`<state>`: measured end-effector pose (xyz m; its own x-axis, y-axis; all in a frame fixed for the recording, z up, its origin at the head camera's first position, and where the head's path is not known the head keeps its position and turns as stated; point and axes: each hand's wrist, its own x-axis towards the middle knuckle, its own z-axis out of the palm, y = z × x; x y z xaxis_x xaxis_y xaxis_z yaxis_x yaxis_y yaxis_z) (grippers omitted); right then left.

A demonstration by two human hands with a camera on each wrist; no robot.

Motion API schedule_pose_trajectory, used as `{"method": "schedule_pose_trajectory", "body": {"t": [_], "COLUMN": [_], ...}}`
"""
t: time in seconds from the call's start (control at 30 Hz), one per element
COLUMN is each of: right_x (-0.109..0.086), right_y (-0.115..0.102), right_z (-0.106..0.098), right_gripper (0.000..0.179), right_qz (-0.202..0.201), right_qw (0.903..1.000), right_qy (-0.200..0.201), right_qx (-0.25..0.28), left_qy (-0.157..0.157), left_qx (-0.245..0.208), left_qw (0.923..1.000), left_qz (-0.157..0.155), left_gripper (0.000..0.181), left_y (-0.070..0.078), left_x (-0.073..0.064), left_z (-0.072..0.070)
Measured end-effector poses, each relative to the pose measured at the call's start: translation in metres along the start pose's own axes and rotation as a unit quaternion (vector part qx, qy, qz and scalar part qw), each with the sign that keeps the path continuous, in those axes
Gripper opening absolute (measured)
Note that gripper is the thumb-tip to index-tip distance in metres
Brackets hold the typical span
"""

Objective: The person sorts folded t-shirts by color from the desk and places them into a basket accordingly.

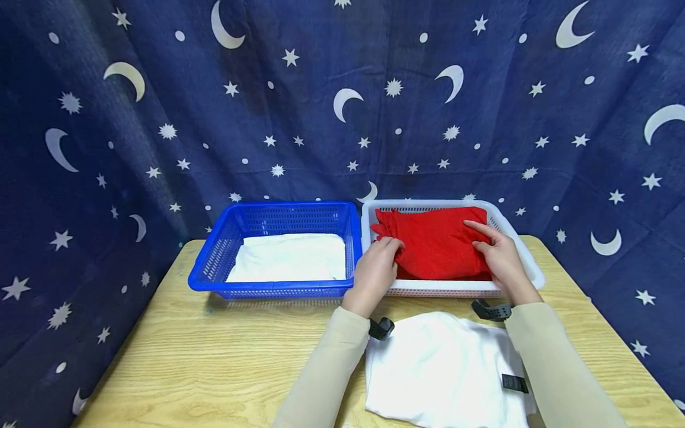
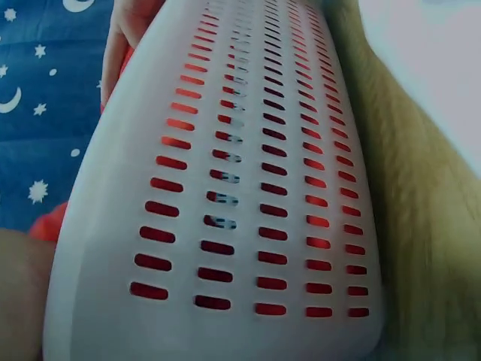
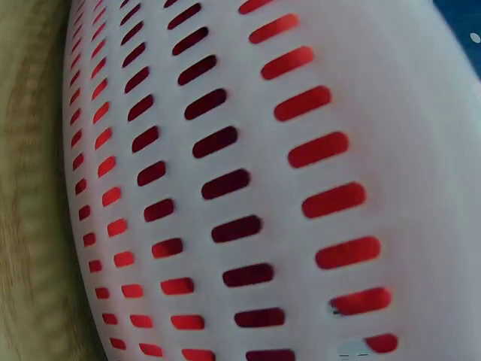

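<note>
A folded red cloth (image 1: pixel 436 244) lies in the white plastic basket (image 1: pixel 455 285), its upper left edge ruffled. At the cloth's left side, my left hand (image 1: pixel 374 264) has its fingers bent and pinches the edge. My right hand (image 1: pixel 500 252) rests on the right part of the same cloth, index finger extended and thumb apart from it. Both wrist views mostly show the basket's slotted wall (image 2: pixel 248 165), with red cloth showing through the slots. Part of my left hand (image 2: pixel 22 293) enters the left wrist view at lower left.
A blue basket (image 1: pixel 278 290) holding a folded white cloth (image 1: pixel 291 257) stands left of the white one. A white garment (image 1: pixel 439 368) with a black label lies on the wooden table (image 1: pixel 225 356) between my forearms. A dark star-patterned curtain (image 1: pixel 321 119) hangs behind.
</note>
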<state>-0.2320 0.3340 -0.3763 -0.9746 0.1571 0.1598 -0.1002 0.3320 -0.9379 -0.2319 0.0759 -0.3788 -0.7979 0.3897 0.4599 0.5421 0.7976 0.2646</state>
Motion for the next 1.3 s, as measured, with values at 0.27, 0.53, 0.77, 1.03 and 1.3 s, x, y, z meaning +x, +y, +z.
{"method": "schedule_pose_trajectory", "body": {"t": [0.27,0.53,0.77,1.03,1.3], "right_x": [-0.002,-0.001,0.001,-0.005,-0.033], "right_y": [0.001,0.003,-0.001,-0.007,-0.019], "right_z": [-0.002,-0.005,-0.006,-0.006,-0.014], "right_gripper": [0.048,0.042,0.046,0.042,0.033], "right_qz": [0.033,0.026,0.063,0.069,-0.01], "right_qw": [0.9946,0.9778,0.9667,0.976,0.9863], "right_qy": [0.005,-0.028,-0.033,0.106,0.162], "right_qx": [-0.099,-0.206,-0.246,-0.177,-0.028], "left_qy": [-0.086,-0.181,-0.201,-0.152,-0.116], "left_qx": [0.091,0.1,0.095,0.086,-0.012], "left_qw": [0.9917,0.9784,0.9749,0.9845,0.9931], "left_qz": [0.027,-0.005,-0.018,-0.015,0.01], "left_gripper": [0.021,0.04,0.046,0.035,0.033], "left_y": [0.009,0.013,0.015,0.015,0.012], "left_x": [-0.005,-0.006,-0.003,-0.005,-0.011], "left_z": [-0.002,-0.003,0.0,0.001,-0.013]}}
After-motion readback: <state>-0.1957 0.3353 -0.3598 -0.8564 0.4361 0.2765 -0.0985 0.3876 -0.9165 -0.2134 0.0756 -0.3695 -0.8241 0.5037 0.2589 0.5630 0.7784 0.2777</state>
